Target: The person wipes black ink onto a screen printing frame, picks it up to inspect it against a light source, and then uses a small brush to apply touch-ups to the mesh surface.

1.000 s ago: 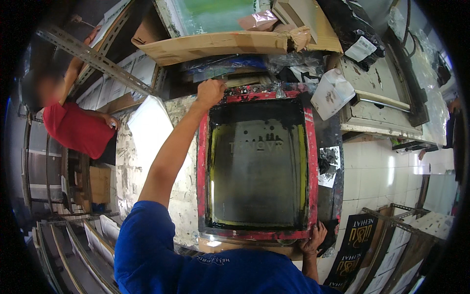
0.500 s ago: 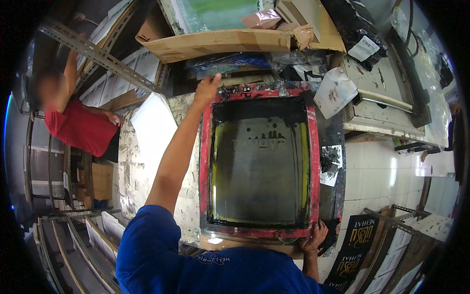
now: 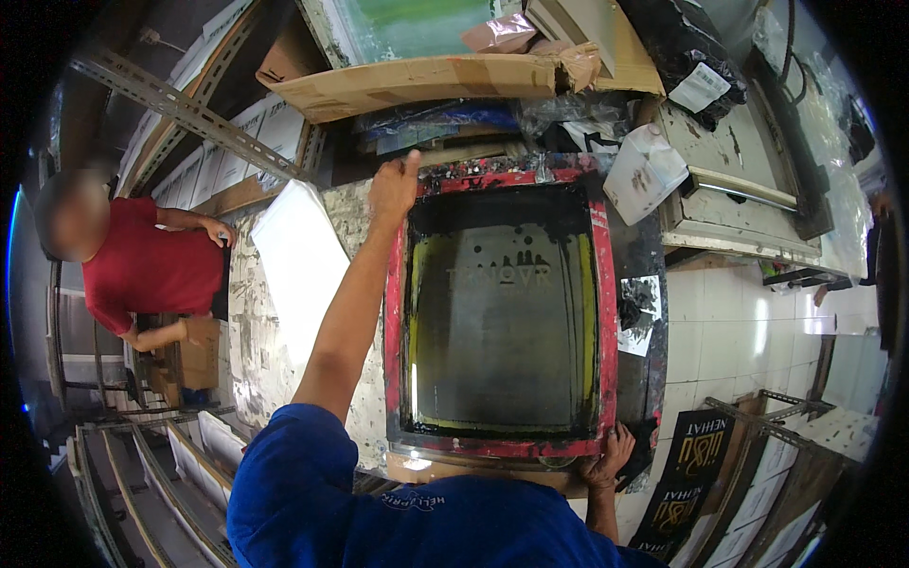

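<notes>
I'm touching the red frame [image 3: 608, 331] at its near right corner with my right grip [image 3: 607, 461], probably steadying it on the worktop [image 3: 256, 350], left grip [image 3: 390, 192] sitting beside the far left corner, can't tell if either is clamping.

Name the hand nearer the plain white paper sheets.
Left. The left hand is just right of the sheets; the right hand is far right of them, at the red rectangular frame.

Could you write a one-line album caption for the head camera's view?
Left hand by the far-left corner of a red-framed printing screen, right hand at its near-right corner.
</notes>
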The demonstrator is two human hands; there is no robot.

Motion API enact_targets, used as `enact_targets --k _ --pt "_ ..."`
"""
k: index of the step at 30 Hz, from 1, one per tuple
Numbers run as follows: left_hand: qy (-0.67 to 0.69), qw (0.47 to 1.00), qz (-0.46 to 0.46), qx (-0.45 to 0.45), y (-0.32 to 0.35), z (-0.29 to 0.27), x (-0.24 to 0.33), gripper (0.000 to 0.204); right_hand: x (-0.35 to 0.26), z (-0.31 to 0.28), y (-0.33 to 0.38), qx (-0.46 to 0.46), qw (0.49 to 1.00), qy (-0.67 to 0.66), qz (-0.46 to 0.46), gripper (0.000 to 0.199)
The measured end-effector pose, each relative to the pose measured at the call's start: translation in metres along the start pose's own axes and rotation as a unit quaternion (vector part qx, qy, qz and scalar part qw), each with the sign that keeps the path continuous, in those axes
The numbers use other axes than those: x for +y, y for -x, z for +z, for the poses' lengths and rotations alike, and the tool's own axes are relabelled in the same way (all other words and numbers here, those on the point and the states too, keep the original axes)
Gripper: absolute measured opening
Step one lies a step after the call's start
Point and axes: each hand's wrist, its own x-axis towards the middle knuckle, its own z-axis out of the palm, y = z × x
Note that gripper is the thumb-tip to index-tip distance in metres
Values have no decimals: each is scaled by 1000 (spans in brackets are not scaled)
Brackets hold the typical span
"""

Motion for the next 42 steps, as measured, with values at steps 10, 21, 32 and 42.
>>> enact_targets --k 10,21,32,42 --pt "368 926 -7 -83 0 72 -38 67 2 -5 0 -42 999 11 2 48" --pt "240 967 24 -83 -13 73 -44 66 3 -2 1 -21 1000 -10 16 48" --pt "114 968 224 6 19 65 87 68 13 3 12 -37 999 2 33 49" --pt "231 960 63 -144 40 138 154 64 6 -2 1 -22 1000 -6 -6 46"
